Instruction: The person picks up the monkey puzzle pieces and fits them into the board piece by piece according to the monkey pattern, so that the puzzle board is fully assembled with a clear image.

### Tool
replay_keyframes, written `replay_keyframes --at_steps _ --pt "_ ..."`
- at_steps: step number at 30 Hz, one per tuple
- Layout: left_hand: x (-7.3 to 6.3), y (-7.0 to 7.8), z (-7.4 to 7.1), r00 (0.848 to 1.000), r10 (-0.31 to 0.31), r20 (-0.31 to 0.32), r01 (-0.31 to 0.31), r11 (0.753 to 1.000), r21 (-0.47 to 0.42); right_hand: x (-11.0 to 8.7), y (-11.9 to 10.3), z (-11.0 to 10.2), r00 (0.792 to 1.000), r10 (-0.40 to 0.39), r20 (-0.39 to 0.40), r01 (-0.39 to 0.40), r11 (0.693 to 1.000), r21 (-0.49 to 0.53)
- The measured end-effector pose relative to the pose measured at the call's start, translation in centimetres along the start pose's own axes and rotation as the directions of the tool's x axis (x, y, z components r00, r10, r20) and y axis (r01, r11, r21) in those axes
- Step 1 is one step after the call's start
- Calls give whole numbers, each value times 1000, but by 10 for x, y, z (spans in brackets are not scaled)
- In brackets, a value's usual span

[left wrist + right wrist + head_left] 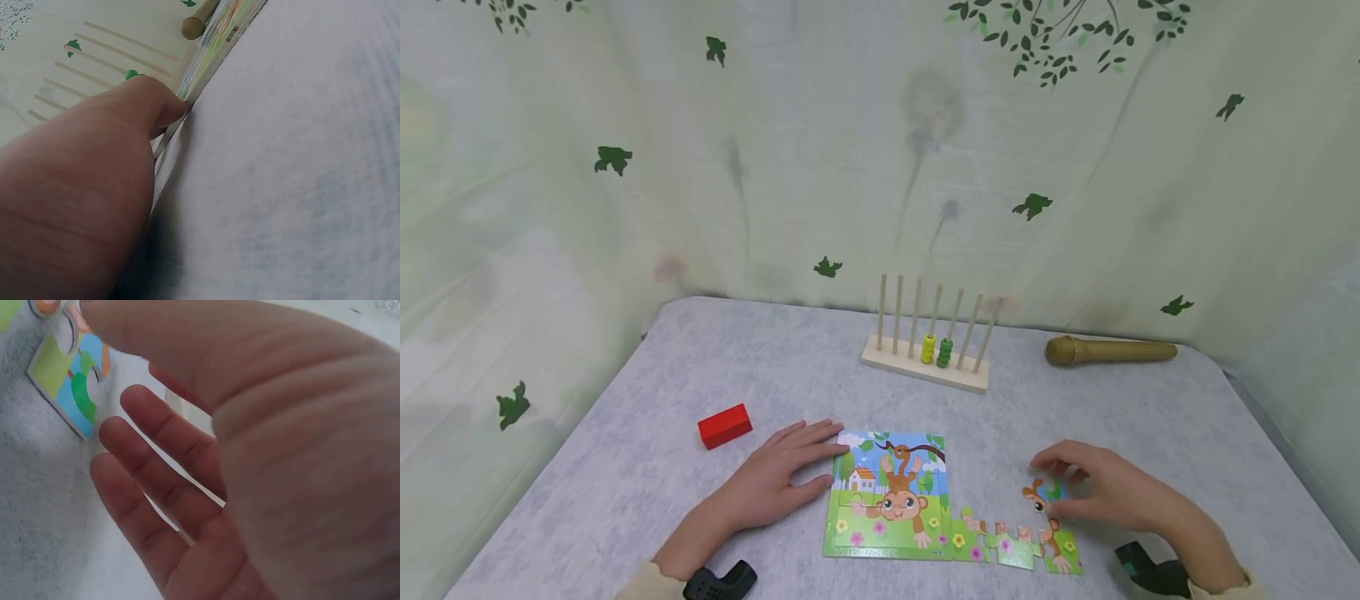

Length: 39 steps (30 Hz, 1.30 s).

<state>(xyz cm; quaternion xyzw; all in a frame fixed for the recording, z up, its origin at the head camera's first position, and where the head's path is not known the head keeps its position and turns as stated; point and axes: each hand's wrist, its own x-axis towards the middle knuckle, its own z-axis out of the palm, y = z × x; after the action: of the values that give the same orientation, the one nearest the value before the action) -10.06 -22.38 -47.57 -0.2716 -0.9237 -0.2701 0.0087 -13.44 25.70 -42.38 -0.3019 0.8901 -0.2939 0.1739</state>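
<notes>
A square jigsaw puzzle (891, 479) with a hanging monkey picture lies flat on the table. My left hand (786, 473) rests at its left side with fingers outstretched; in the left wrist view the thumb tip meets the edge of the puzzle board (215, 59). To the right, several loose pieces form a row, among them a flower piece (1015, 550) and a corner piece (1062, 557). My right hand (1108, 487) is over the upper loose pieces, its thumb on or just above them. In the right wrist view its fingers spread loosely beside a blue-green piece (59, 381).
A red block (725, 427) lies left of the puzzle. Behind stands a wooden peg rack (925, 367) with yellow beads (928, 349) and green beads (944, 353) on two pegs. A brown wooden stick (1112, 350) with a rounded end lies at the back right.
</notes>
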Motion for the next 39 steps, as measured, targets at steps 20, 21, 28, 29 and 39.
replay_keyframes --at_steps 20,21,28,29,39 --pt "1 0 1 1000 -3 8 3 1000 2 -6 7 -1 998 32 61 -32 999 5" --pt "1 0 1 1000 -3 8 3 1000 2 -6 7 -1 998 30 62 -30 1000 1" --pt "0 -1 2 1000 -11 10 11 1000 7 -4 6 0 998 33 61 -30 999 -40" --pt "0 -1 2 1000 -11 10 11 1000 7 -4 6 0 998 30 60 -27 999 -43" --pt "0 -1 2 1000 -6 6 6 1000 4 -3 2 1 998 48 32 -45 996 -79"
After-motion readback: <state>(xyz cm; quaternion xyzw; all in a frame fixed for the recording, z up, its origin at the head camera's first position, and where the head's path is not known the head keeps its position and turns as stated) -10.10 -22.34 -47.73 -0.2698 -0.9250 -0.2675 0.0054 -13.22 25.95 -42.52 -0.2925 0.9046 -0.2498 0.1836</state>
